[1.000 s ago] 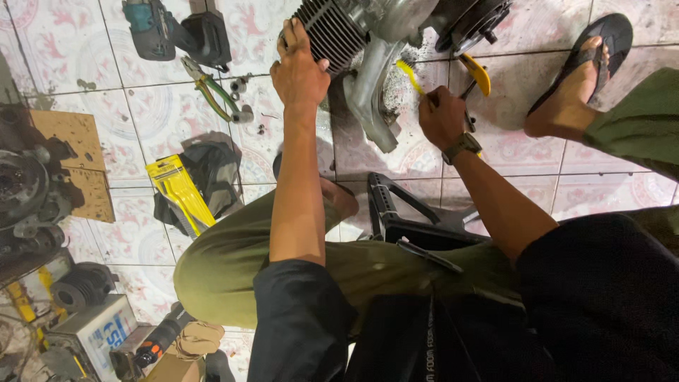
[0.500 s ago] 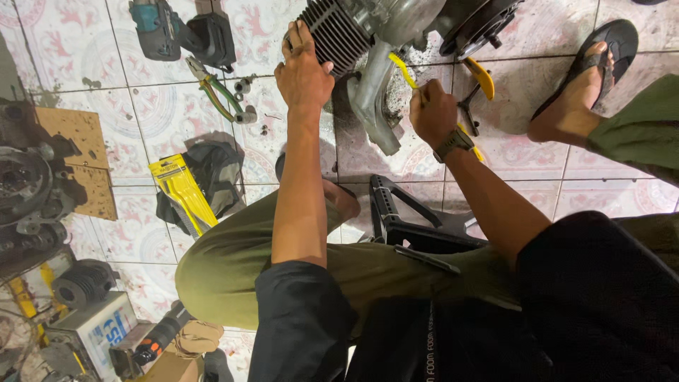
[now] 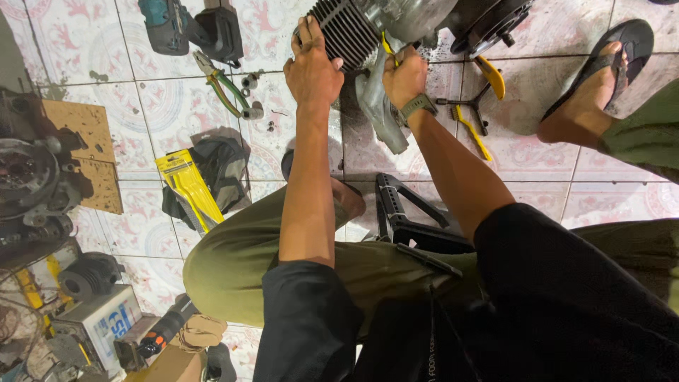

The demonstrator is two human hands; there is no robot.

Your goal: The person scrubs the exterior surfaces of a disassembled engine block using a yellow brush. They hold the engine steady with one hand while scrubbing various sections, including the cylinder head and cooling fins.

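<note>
At the top of the view, on the tiled floor (image 3: 297, 152), lies an engine (image 3: 385, 28) with a finned cylinder, its upper part cut off by the frame edge. The left hand (image 3: 312, 67) rests on the fins with fingers spread and curled over the cylinder's end, pressing rather than clasping. The right hand (image 3: 404, 76), a watch on its wrist, is closed in a fist around a yellow-handled tool (image 3: 386, 44) held against the engine's casing; only a short strip of the handle shows above the fingers, and the working end is hidden, so what kind of tool it is cannot be told.

Just right of the engine lie a yellow brush (image 3: 472, 132) and a dark T-shaped wrench (image 3: 475, 107), near a sandalled foot (image 3: 590, 92). Left of the engine are green-handled pliers (image 3: 225, 88) and a few small sockets, with a power tool (image 3: 187, 28) beyond, partly cut off. A yellow packet (image 3: 187, 187) lies on a dark rag (image 3: 226, 166). Nearer the person, a black stool (image 3: 410, 216) shows between the knees, mostly covered by legs and sleeves. Far left, another engine part (image 3: 32, 184) and clutter are dim and hard to make out.
</note>
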